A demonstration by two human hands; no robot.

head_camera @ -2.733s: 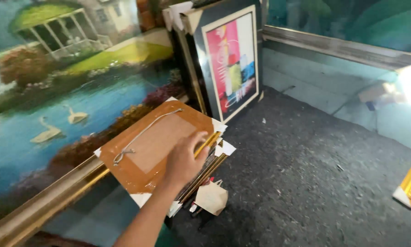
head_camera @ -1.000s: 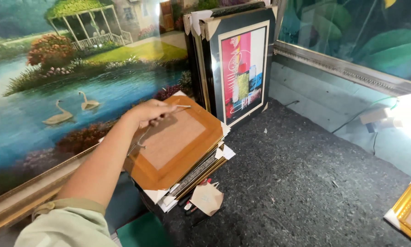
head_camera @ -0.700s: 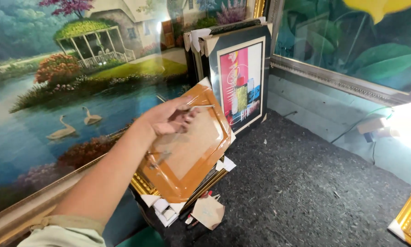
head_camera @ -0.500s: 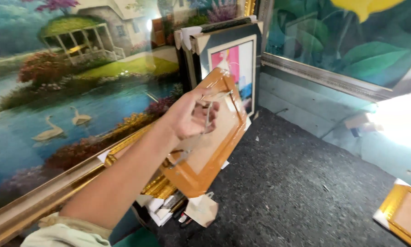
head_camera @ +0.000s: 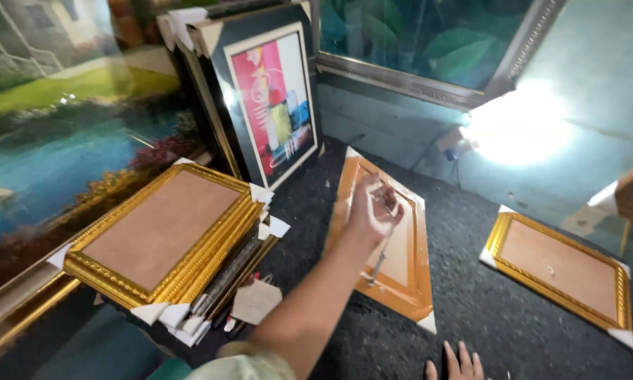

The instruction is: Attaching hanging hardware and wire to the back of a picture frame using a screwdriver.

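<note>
My left hand (head_camera: 374, 210) grips the hanging cord on the back of an orange wooden picture frame (head_camera: 406, 262). The frame lies back-up and slightly tilted on the dark carpet (head_camera: 514, 331), with white protectors on its corners. To its left is a stack of gold frames (head_camera: 163, 239), the top one also back-up. Only the fingertips of my right hand (head_camera: 457, 363) show at the bottom edge, spread on the carpet and holding nothing.
Another gold frame (head_camera: 560, 269) lies flat to the right. A black-framed abstract picture (head_camera: 274, 105) leans behind the stack. A large landscape painting (head_camera: 56, 134) fills the left, and a leafy painting (head_camera: 429, 42) leans at the back. A paper tag (head_camera: 256, 302) lies by the stack.
My left hand lifted the orange frame off the top of the stack and swung it right, down onto the carpet. A gold frame now tops the stack.
</note>
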